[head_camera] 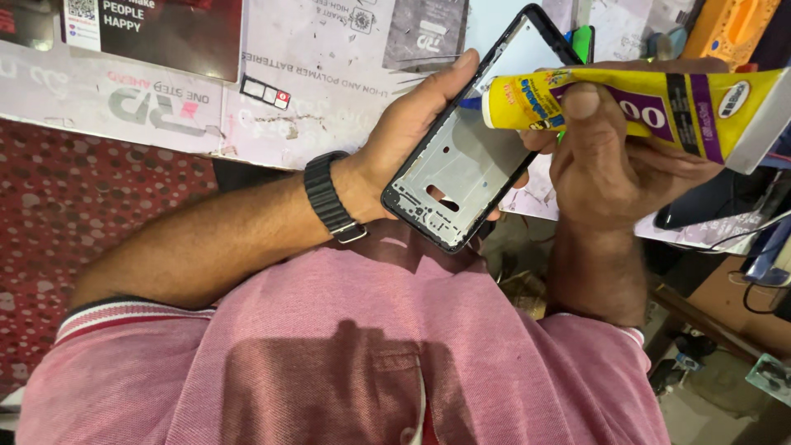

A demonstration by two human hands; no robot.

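My left hand (pixel 412 115), with a black watch (pixel 329 198) on its wrist, grips a bare black phone frame (pixel 461 165) by its left edge and tilts it, inner silver side up. My right hand (pixel 610 165) squeezes a yellow and purple glue tube (pixel 643 103). The tube's blue nozzle (pixel 471 103) touches the frame's left inner edge, close to my left thumb. Both hands are held above my lap, in front of my pink shirt.
A white printed mat (pixel 329 74) covers the worktable, with a small SIM tray (pixel 265 92) lying on it. A green item (pixel 583 41) and an orange object (pixel 729 29) sit at the far right. A red dotted surface (pixel 82 214) is at the left, and cables and clutter (pixel 758 272) at the right.
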